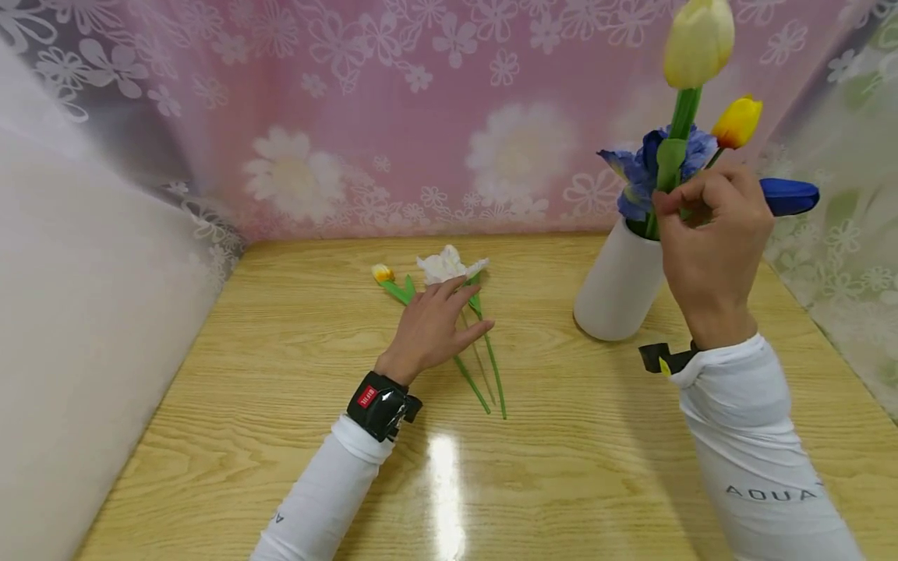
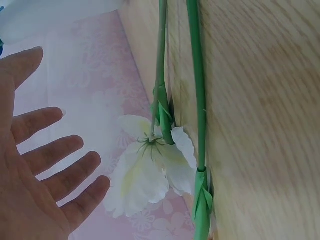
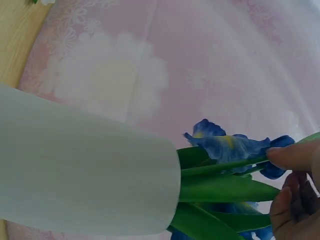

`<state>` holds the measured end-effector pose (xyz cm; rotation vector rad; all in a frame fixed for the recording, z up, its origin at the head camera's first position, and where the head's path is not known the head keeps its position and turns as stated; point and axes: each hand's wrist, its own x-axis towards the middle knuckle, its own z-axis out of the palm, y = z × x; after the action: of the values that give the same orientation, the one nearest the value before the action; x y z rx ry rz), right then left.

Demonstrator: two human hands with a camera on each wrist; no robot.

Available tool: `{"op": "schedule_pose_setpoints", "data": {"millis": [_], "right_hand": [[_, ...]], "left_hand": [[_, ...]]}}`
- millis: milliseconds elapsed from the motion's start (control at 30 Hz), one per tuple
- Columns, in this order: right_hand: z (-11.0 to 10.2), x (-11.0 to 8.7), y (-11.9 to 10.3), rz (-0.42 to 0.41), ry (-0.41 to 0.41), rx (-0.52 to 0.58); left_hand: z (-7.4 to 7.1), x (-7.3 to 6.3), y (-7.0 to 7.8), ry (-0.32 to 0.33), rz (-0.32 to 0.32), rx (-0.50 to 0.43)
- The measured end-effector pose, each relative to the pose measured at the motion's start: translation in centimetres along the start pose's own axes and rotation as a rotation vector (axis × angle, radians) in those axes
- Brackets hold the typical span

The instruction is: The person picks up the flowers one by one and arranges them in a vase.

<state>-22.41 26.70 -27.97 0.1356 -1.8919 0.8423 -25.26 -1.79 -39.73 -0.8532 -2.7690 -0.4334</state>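
Note:
My right hand (image 1: pixel 722 241) pinches the green stem of a large cream-yellow tulip (image 1: pixel 699 43) just above the mouth of a white vase (image 1: pixel 617 284). The stem's lower end goes down into the vase. Blue irises (image 3: pixel 225 148), a yellow-and-red tulip (image 1: pixel 738 122) and a dark blue bud (image 1: pixel 791 196) also rise there. Over the flowers lying on the table, my left hand (image 1: pixel 431 323) hovers with fingers spread, holding nothing. Beneath it are a white ruffled flower (image 2: pixel 142 175), a small white-and-yellow tulip (image 1: pixel 382 273) and another green stem (image 1: pixel 496 366).
The wooden table (image 1: pixel 281 467) carries the vase at its right back. Behind it hangs a pink floral curtain (image 1: pixel 407 140). A white wall (image 1: pixel 84 273) stands at the left, and pale patterned cloth (image 1: pixel 849 257) hangs at the right.

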Motion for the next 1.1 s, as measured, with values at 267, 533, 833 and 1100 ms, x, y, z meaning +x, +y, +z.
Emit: {"op": "schedule_pose_setpoints", "data": {"millis": [267,533,833,1100], "right_hand": [[-0.1,-1.2,0.1,-0.086,-0.028,-0.043],[-1.6,-2.2,-1.9,0.014,-0.296,-0.182],[-1.2,-4.1,-1.6,0.013,-0.43,-0.112],[1.6,-6.8,0.0,0.071,-0.632,-0.003]], "left_hand": [[0.1,-0.5,-0.4,0.018,0.006,-0.011],[0.2,-0.9,-0.8,0.013,-0.014,-0.002],[0.2,-1.3,-1.3,0.003,-0.029,-0.015],[0.1,-1.9,-1.8,-0.009,-0.051,-0.011]]}}
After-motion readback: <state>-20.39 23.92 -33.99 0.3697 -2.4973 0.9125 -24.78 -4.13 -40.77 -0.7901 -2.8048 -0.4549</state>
